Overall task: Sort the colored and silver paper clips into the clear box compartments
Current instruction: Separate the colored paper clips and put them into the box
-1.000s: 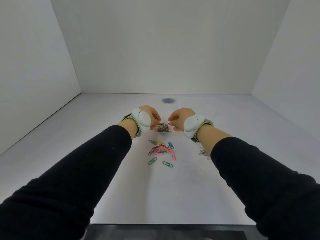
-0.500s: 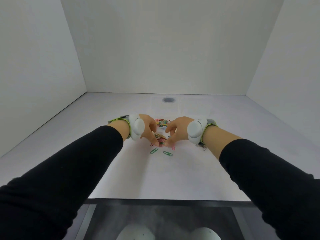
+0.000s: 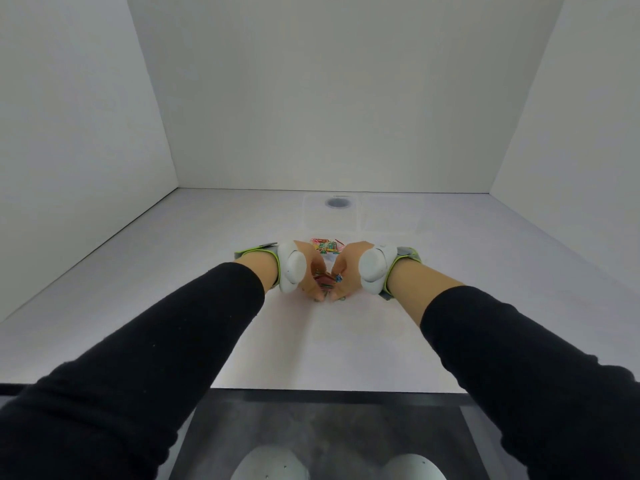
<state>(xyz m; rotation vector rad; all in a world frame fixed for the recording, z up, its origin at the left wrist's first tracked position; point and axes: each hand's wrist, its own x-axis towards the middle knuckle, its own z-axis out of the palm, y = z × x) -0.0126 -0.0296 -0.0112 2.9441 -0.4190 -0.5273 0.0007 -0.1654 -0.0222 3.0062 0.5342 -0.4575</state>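
My left hand (image 3: 311,275) and my right hand (image 3: 344,271) are cupped close together over loose colored paper clips (image 3: 325,284) on the white table, fingers curled around them. A second pile of colored clips (image 3: 325,245) lies just beyond my hands. The clear box (image 3: 360,213) stands farther back; its compartments are faint, and the left one shows a dark round spot. The silver clips are hidden behind my right wrist.
White walls enclose the table on three sides. The table's front edge (image 3: 329,391) runs below my forearms, with a dark floor and two white shoe tips (image 3: 337,467) beneath. Both wrists carry white sensor bands.
My hands came back from the far pile toward me and closed in around the nearer loose colored clips. The view has tilted, showing the table edge and floor.
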